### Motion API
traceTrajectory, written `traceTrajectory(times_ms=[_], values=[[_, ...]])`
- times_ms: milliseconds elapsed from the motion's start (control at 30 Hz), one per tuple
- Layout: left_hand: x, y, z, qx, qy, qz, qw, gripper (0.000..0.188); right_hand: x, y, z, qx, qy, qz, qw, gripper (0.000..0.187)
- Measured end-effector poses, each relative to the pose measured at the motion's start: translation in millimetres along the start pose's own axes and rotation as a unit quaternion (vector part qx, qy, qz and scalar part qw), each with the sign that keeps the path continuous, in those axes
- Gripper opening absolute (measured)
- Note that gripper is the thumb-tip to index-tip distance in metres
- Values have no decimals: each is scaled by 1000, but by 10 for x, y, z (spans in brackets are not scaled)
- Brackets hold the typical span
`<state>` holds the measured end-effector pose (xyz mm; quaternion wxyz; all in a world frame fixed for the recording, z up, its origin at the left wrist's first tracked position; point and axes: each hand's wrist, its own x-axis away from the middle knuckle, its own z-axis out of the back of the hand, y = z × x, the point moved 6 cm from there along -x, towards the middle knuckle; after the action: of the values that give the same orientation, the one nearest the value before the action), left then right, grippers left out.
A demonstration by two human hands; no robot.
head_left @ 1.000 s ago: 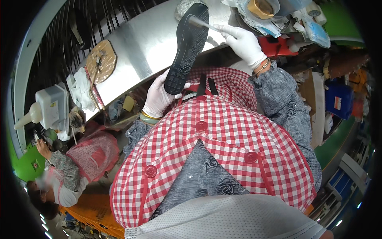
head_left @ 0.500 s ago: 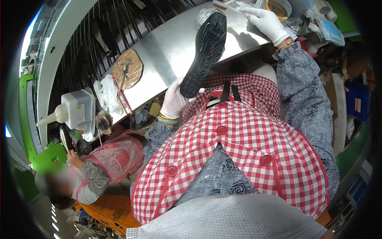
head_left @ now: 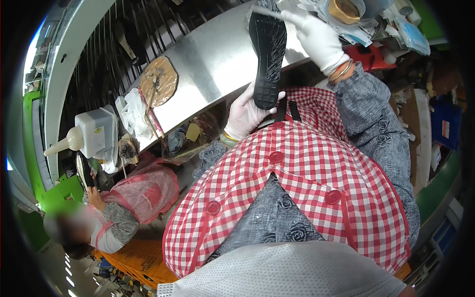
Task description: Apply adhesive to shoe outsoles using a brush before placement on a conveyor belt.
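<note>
Your left hand [head_left: 243, 115] is clamping the heel of a black shoe sole [head_left: 268, 55] jutting over the desk [head_left: 198, 67]; your right hand [head_left: 319, 43] is pinching a brush [head_left: 267, 13] above the desk. The sole is looking light, flexible, perhaps slick; its heel edges are offering surer hold.

Brush [head_left: 266, 12] over streaked black sole [head_left: 268, 55]

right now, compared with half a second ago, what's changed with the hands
The right hand moved left, away from the tan pot, bringing the brush across the far end of the sole. The left hand and sole shifted right. Both grips stayed.
</note>
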<state>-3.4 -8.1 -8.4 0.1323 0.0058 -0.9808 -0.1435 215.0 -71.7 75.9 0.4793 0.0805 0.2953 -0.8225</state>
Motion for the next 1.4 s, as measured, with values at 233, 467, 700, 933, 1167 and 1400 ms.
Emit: traceTrajectory(times_ms=[233, 467, 700, 933, 1167, 1400], values=[[-114, -138, -122, 41, -33, -23, 998, 46, 178, -310, -40, -71, 34, 51, 996, 49], [-217, -120, -164, 80, -42, -31, 995, 47, 411, -259, 60, -31, 53, 89, 994, 39], [-420, 24, -169, 86, -47, -56, 994, 43, 546, -256, -2, -92, -55, 43, 993, 38], [-631, 169, -145, 95, -122, -61, 986, 44, 727, 10, -82, -371, -167, -193, 893, 36], [-656, 241, -142, 106, -123, -72, 984, 43, 573, -112, 213, -152, 5, -36, 988, 32], [-597, 311, -54, 77, -77, -90, 990, 49, 842, -465, 451, -174, -60, -50, 982, 29]])
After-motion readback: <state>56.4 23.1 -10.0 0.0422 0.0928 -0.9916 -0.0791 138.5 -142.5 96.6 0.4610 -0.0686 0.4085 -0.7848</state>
